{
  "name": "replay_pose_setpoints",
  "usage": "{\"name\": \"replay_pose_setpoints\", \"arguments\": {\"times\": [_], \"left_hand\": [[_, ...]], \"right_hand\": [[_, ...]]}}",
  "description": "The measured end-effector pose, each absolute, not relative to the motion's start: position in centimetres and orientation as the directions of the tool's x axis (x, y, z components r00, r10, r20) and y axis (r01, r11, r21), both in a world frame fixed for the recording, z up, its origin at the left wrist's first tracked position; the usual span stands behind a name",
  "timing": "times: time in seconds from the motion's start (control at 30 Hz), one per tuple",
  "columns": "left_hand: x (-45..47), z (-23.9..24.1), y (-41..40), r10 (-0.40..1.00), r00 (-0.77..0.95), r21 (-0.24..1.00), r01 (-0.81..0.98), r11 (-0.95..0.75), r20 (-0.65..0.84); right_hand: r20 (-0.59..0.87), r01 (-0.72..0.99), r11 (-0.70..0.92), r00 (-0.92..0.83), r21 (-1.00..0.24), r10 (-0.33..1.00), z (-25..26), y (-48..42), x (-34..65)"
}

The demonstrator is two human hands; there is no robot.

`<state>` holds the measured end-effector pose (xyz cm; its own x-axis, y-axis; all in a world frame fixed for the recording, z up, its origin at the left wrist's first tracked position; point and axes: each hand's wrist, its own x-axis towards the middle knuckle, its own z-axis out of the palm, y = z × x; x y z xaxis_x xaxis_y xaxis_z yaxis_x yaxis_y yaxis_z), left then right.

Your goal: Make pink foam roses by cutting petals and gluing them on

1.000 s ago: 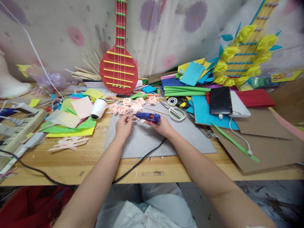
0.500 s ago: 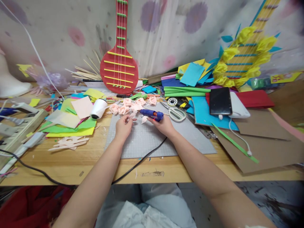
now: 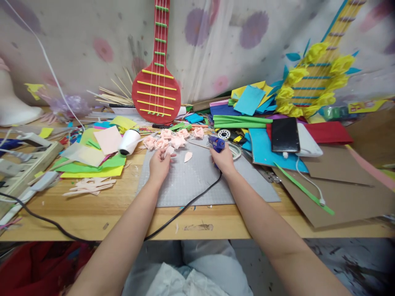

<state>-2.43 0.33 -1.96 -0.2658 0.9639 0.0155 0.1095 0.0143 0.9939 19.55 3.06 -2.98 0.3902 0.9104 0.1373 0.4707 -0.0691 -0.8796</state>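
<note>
My left hand (image 3: 159,164) pinches a small pale pink paper petal (image 3: 169,151) over the grey cutting mat (image 3: 185,187). In my right hand (image 3: 222,159) is a blue glue gun (image 3: 217,143), gripped at the right side of the mat; its black cord (image 3: 194,201) trails down to the left. Between the hands a loose pink petal (image 3: 188,156) lies flat on the mat. Several pink paper flowers (image 3: 177,141) are clustered just beyond my left hand. Partly hidden behind the right hand are scissors (image 3: 237,151) with pale handles.
A red paper-covered lute shape (image 3: 156,94) leans at the back. Coloured paper (image 3: 108,139), a white cylinder (image 3: 129,142) and pink strips (image 3: 89,186) lie left. At right are a phone (image 3: 285,135), brown cardboard (image 3: 345,197) and a yellow lute shape (image 3: 311,86) with flowers.
My right hand and the glue gun have moved right, away from the left hand. The left hand keeps the petal, and the loose petal on the mat shows more fully.
</note>
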Motion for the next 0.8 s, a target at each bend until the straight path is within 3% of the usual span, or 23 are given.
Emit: {"name": "replay_pose_setpoints", "arguments": {"times": [0.17,0.23,0.3,0.4,0.5,0.57,0.67,0.8], "left_hand": [[-2.5,-2.0,0.2,0.961,-0.276,0.997,0.073,-0.011,0.031],[-2.5,-1.9,0.1,0.958,-0.284,0.998,0.063,-0.021,0.038],[-2.4,-1.6,0.0,0.955,-0.294,0.999,0.044,-0.026,0.038],[-2.0,-0.9,-0.1,0.952,-0.306,0.999,-0.039,0.005,-0.017],[-1.4,0.0,-0.2,0.929,-0.317,0.966,-0.230,0.118,-0.189],[-0.9,0.4,-0.3,0.908,-0.306,0.930,-0.317,0.185,-0.285],[-0.6,0.7,-0.4,0.901,-0.296,0.918,-0.333,0.214,-0.317],[-0.1,0.6,-0.7,0.916,-0.274,0.933,-0.290,0.212,-0.293]], "right_hand": [[0.031,0.577,-0.191,0.353,-0.794,0.935,-2.2,2.5,19.2],[0.067,0.626,-0.197,0.372,-0.754,0.926,-1.7,2.2,19.1],[0.243,0.701,-0.118,0.393,-0.703,0.887,-0.9,1.7,18.9],[0.617,0.827,0.098,0.327,-0.553,0.716,0.5,0.7,18.2],[0.772,0.862,0.324,0.115,-0.391,0.625,1.1,-0.3,16.7],[0.780,0.838,0.470,-0.091,-0.276,0.619,0.8,-0.6,15.4],[0.686,0.791,0.595,-0.356,-0.140,0.634,-0.3,-0.3,13.6],[0.601,0.783,0.618,-0.462,-0.069,0.652,-1.2,0.1,12.3]]}}
